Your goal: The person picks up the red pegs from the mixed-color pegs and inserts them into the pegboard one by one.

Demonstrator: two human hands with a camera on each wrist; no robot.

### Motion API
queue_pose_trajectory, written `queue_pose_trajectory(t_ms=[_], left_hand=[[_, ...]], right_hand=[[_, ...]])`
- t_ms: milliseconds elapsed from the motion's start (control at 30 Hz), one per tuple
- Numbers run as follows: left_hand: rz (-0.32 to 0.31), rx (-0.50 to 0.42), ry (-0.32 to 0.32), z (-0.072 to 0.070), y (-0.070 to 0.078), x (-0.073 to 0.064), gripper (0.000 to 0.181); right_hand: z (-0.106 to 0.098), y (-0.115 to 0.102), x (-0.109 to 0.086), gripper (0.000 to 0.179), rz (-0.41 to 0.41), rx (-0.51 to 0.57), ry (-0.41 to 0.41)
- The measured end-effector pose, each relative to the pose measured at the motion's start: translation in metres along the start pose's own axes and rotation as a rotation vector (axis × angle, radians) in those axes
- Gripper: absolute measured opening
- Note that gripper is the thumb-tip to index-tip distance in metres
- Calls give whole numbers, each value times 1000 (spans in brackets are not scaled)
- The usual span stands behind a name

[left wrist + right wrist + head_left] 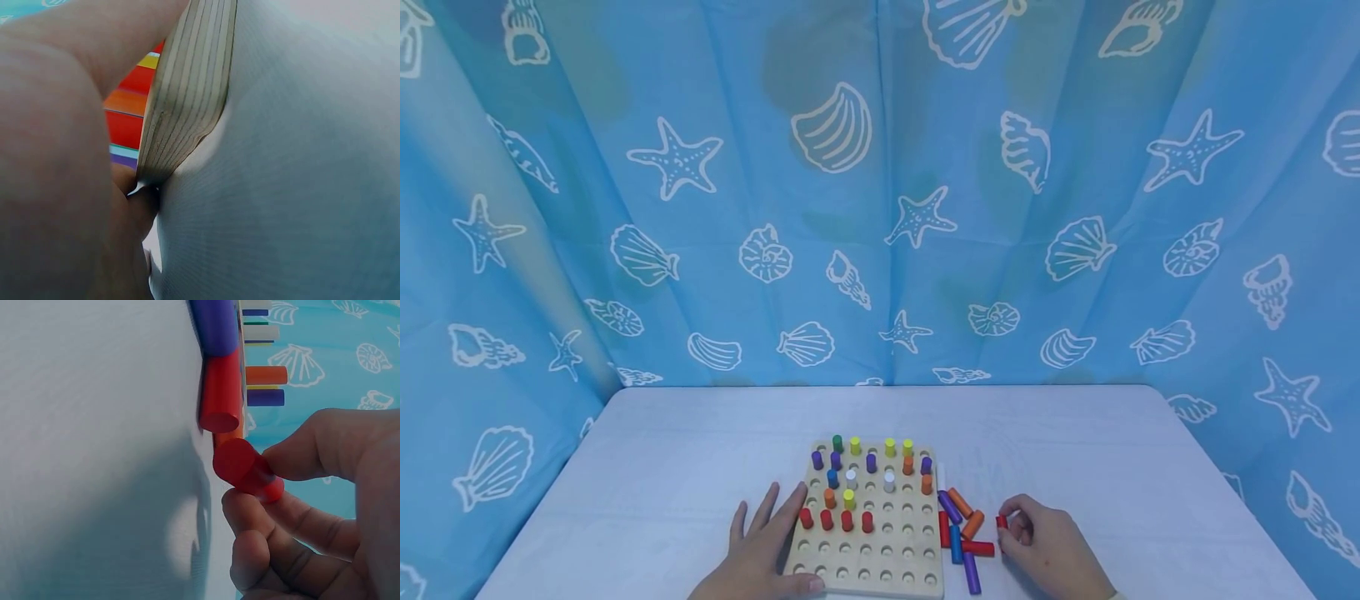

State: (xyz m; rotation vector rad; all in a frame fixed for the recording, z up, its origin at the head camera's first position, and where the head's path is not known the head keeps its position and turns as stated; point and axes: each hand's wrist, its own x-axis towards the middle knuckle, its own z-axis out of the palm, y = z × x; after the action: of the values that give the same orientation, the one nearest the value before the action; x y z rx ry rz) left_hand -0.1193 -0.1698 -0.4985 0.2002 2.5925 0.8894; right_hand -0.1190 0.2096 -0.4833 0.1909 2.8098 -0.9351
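Observation:
My right hand (1051, 540) pinches a red peg (235, 461) between thumb and fingertips, just above the table right of the loose pegs. My left hand (758, 552) lies along the left side of a wooden pegboard (880, 588), fingers spread and thumb at its front edge. In the left wrist view, the board's layered side (187, 87) shows beside that hand. A row of red pegs (847, 521) stands in the board. Behind it stand yellow, orange, purple, blue, white and green pegs, including a green peg (837, 443) at the back.
Several loose pegs lie against the board's right side, among them a blue peg (956, 544), a red peg (981, 548), a purple peg (972, 575) and an orange peg (973, 525). The white table (685, 450) ends at a blue shell-print curtain (737, 208).

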Motion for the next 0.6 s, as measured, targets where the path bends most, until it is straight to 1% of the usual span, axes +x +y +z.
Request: queue_pose_trajectory(t_ms=[367, 600], left_hand=[[-5, 1, -2, 1, -1, 1, 122], [32, -12, 8, 1, -4, 2, 120]], right_hand=[[-2, -3, -3, 19, -22, -2, 25], [-2, -7, -4, 22, -37, -2, 33]])
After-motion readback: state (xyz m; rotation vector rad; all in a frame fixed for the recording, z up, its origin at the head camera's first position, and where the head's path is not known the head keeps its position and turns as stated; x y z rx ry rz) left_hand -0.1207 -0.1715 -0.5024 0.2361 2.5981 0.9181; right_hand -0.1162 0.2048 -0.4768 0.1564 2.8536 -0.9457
